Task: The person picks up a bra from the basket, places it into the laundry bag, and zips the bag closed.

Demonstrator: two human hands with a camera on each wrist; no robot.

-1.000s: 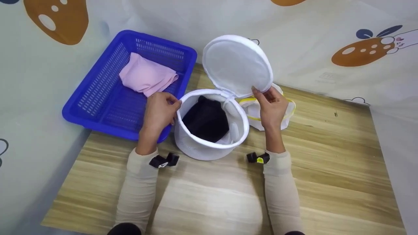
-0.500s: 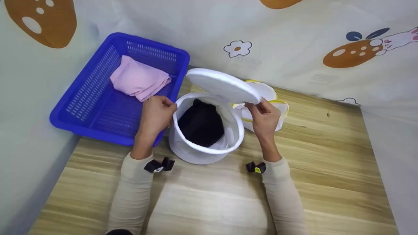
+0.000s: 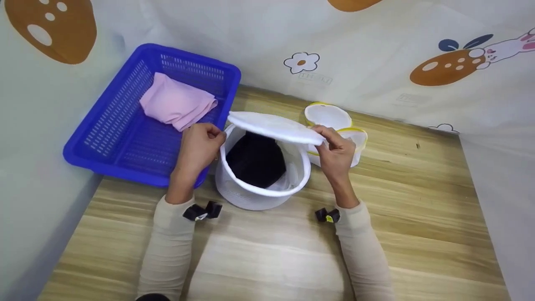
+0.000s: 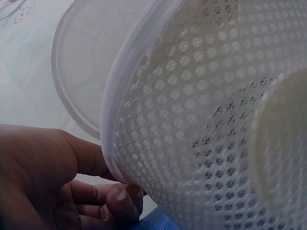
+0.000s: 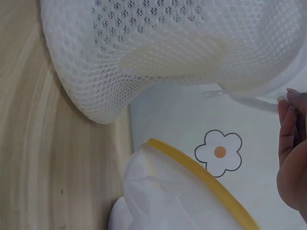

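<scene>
A round white mesh laundry bag (image 3: pixel 246 200) stands on the table with a folded black cloth item (image 3: pixel 256 161) inside. My left hand (image 3: pixel 199 146) pinches its rim at the left; the left wrist view shows the thumb and fingers at the zip-edged rim of the mesh wall (image 4: pixel 192 96). With thumb and fingers, my right hand (image 3: pixel 336 154) grips the right edge of the bag's round lid (image 3: pixel 273 125), which slants low over the opening's far half. A zip pull (image 5: pixel 213 94) hangs below the rim in the right wrist view.
To the left, a blue plastic basket (image 3: pixel 125 174) holds a folded pink garment (image 3: pixel 177 100). Behind my right hand lies a white mesh bag with yellow trim (image 3: pixel 328 116), its top open. A patterned wall covering (image 3: pixel 250 42) rises behind the wooden table (image 3: pixel 422 217).
My right hand has swung the lid from nearly upright down towards the opening, uncovering the yellow-trimmed bag behind. My left hand stays at the rim. The head view has shifted slightly.
</scene>
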